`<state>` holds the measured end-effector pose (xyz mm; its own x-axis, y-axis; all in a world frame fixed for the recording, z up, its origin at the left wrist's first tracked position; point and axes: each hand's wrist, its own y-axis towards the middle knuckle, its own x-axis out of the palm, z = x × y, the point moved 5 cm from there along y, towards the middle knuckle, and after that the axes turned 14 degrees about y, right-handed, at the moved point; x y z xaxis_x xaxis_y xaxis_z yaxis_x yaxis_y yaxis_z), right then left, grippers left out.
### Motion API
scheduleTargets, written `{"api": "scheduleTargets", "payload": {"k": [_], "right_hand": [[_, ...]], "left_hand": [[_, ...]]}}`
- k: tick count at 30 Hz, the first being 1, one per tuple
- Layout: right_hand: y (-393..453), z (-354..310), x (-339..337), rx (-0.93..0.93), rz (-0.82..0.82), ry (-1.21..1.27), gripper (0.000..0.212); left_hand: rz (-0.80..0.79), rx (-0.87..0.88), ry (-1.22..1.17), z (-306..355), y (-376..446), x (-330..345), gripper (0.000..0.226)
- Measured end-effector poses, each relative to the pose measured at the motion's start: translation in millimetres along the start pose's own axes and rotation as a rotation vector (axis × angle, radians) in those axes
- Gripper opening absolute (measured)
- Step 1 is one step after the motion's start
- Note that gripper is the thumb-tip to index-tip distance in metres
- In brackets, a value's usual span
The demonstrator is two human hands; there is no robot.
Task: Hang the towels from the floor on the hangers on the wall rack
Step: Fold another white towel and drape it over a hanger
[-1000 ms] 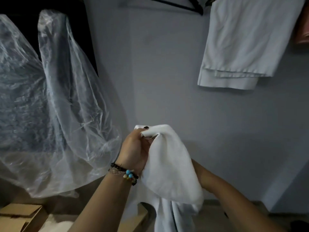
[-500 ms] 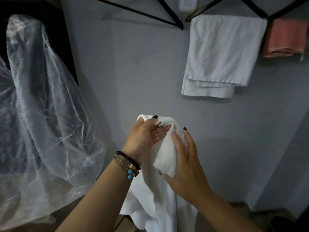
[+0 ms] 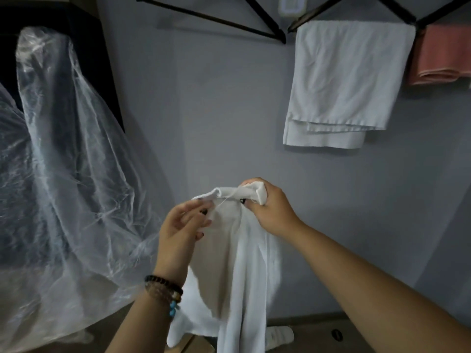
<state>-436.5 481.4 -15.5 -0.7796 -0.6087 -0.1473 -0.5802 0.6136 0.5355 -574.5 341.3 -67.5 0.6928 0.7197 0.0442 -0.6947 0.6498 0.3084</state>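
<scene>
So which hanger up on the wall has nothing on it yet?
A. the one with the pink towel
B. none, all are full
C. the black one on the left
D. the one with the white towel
C: the black hanger on the left shows only bare bars, while a folded white towel and a pink towel drape over the hangers to its right.

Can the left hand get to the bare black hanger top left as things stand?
Probably yes. The left hand only touches the white towel with loose fingers; the right hand grips it. Nothing lies between it and the bare hanger.
</scene>
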Motion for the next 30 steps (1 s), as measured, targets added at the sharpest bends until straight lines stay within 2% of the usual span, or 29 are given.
{"api": "scheduleTargets", "payload": {"k": [3,6,8,10,14,17,20,23,26,30], "right_hand": [[17.5,-11.4,4.6,-0.018,-0.008,0.004,0.031],[30.7,-27.5,-0.5,-0.055,0.018,0.009,0.035],[37.9,-41.3,-9.4,-0.095,0.055,0.012,0.035],[43.7,-56.5,-22.3,-0.135,0.106,0.017,0.033],[49.6,-81.3,-56.4,-0.174,0.233,-0.001,0.027],[47.8,-85.9,-79.1,-0.161,0.319,-0.053,0.022],[40.1,-72.5,-91.9,-0.084,0.385,-0.112,0.018],[27.7,-44.3,-91.4,0.032,0.421,-0.168,0.014],[15.3,-9.4,-83.5,0.182,0.361,-0.309,0.03],[-2.6,29.9,-83.9,0.331,0.173,-0.578,0.035]], "left_hand": [[0.282,0.039,0.105,-23.8,-5.4,-14.0,0.058],[0.309,0.01,0.47,-44.7,-3.6,-16.4,0.078],[0.271,-0.036,0.674,-62.1,-4.5,-16.6,0.069],[0.207,-0.103,0.831,-81.9,-7.8,-16.3,0.047],[0.048,-0.291,0.904,-116.0,-17.9,-17.5,0.02],[0.066,-0.326,0.825,-120.9,-20.8,-19.1,0.02],[0.154,-0.273,0.619,-103.0,-17.3,-17.1,0.021],[0.142,-0.204,0.519,-72.7,-12.6,-4.2,0.023],[0.018,-0.22,0.411,-48.8,-14.9,20.2,0.033],[-0.068,-0.462,0.226,-37.3,-20.3,33.8,0.039]]}}
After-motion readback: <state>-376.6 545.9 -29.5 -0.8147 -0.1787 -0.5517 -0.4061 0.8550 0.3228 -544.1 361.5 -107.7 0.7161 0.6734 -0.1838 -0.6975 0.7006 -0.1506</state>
